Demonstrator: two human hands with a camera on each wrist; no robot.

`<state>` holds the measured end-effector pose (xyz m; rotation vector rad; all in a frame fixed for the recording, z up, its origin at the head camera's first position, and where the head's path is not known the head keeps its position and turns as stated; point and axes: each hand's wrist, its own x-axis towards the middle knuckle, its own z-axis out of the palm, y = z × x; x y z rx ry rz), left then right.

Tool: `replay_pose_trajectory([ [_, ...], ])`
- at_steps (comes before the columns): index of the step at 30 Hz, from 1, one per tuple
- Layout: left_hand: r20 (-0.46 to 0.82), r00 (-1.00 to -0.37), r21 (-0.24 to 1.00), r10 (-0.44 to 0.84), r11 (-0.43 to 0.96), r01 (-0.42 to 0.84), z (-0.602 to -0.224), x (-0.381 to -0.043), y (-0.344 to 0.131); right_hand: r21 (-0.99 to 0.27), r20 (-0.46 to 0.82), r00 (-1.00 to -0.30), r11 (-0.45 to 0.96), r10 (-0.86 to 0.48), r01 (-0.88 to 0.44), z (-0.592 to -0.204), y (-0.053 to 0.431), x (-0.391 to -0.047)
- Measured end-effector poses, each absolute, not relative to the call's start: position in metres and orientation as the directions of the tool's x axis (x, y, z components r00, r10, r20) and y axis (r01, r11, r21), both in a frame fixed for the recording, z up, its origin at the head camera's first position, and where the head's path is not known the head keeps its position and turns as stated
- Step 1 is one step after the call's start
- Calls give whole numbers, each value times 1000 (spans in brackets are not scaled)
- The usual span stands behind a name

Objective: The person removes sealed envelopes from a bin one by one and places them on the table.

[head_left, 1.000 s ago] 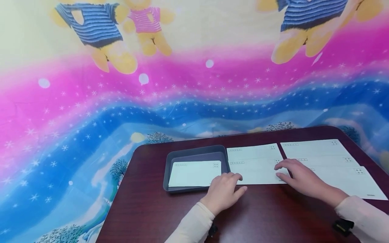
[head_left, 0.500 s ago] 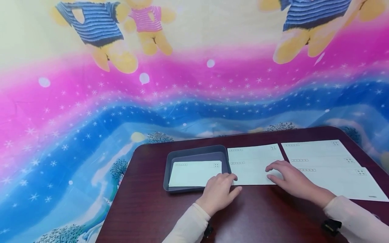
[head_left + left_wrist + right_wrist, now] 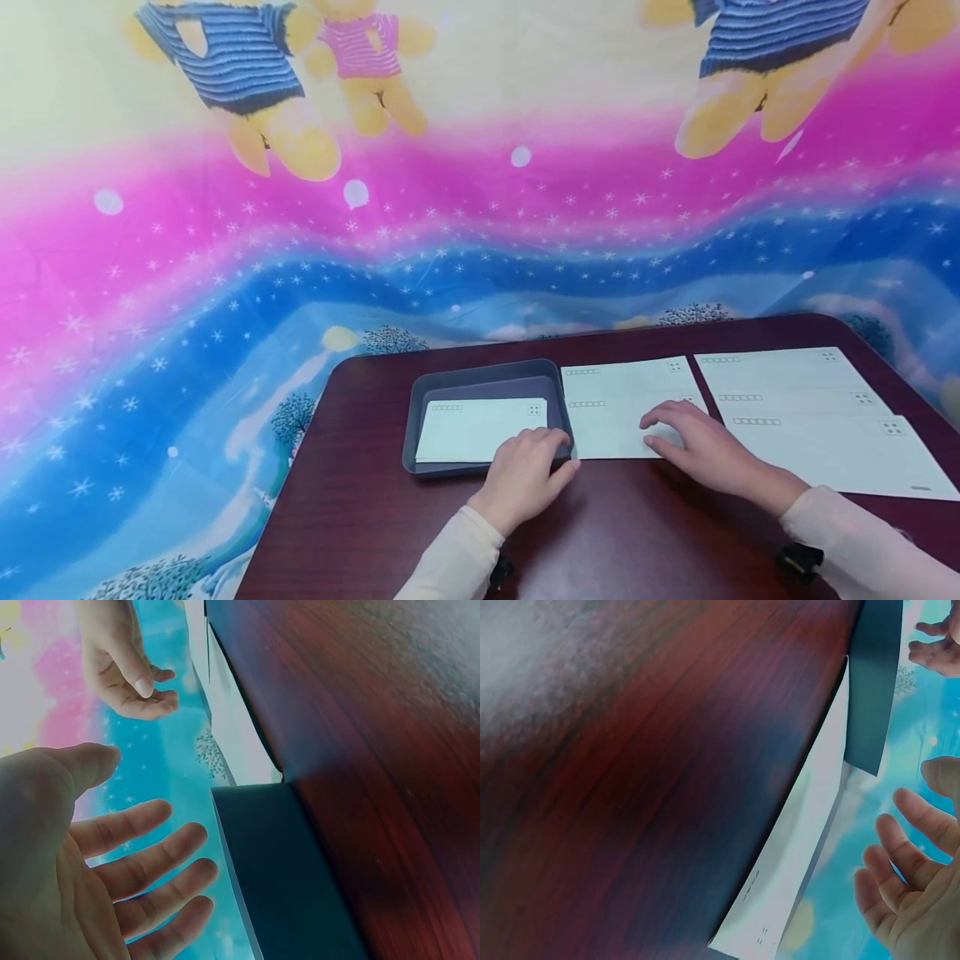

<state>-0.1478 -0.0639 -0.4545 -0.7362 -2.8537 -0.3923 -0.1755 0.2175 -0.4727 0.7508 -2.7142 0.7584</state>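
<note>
A dark grey tray (image 3: 408, 433) lies toward the left of the table, with a small stack of white envelopes (image 3: 465, 429) inside it. My left hand (image 3: 517, 475) is over the tray's front right corner, fingers apart and holding nothing in the left wrist view. Beside the tray, overlapping white envelopes (image 3: 600, 433) form a middle group. Above that group's right part is my right hand (image 3: 705, 446), its fingers loosely bent around nothing in the right wrist view. Farther right lies another overlapping group of envelopes (image 3: 825, 454). Printed boxes mark their corners.
The dark red-brown wooden table (image 3: 360, 517) has a rounded far left corner. Behind it hangs a colourful cloth (image 3: 450, 208) printed with bears and snowflakes. In the left wrist view, the tray's wall (image 3: 285, 862) rises above the table.
Both hands have moved left, the left one toward the tray's corner and the right one across the middle envelopes. The tray and envelopes stay where they were.
</note>
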Motion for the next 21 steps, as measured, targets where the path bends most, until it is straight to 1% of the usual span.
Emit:
replay_pose_trajectory([
  [10, 202, -889, 224, 411, 864, 451, -454, -147, -75, -429, 315, -849, 735, -424, -526, -472, 209, -176],
  [21, 201, -901, 232, 385, 875, 426, -454, -147, -86, -432, 311, -844, 726, -437, -535, -471, 200, -176],
])
